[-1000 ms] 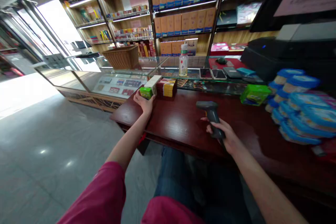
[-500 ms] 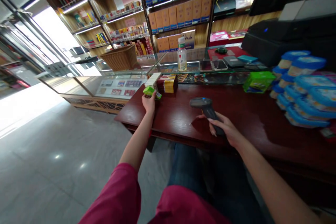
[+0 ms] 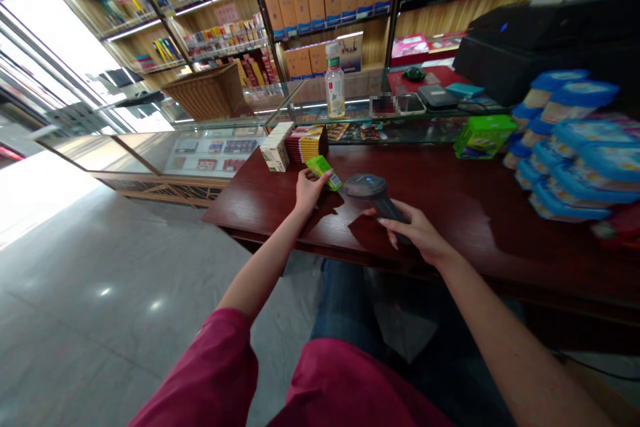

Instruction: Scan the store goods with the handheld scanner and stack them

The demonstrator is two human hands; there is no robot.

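My left hand (image 3: 309, 191) grips a small green box (image 3: 324, 172) with a pale label on its side, held above the dark red wooden desk (image 3: 425, 180). In my right hand (image 3: 417, 232) is a black barcode scanner (image 3: 375, 193), its head turned left toward the green box, with a gap between them. Behind my left hand stand a row of white boxes (image 3: 275, 149) and a row of dark red and yellow packs (image 3: 307, 143), side by side at the desk's back left.
Blue-lidded tubs (image 3: 575, 153) are stacked at the right, beside a larger green box (image 3: 483, 136). A plastic bottle (image 3: 335, 83) and a phone (image 3: 412, 103) rest on the glass counter (image 3: 310, 90) behind. A wicker basket (image 3: 207, 90) stands farther left.
My left hand has brought the green box rightward, away from the white boxes and closer to the scanner. The scanner stays in my right hand, slightly shifted left in view as the camera turned.
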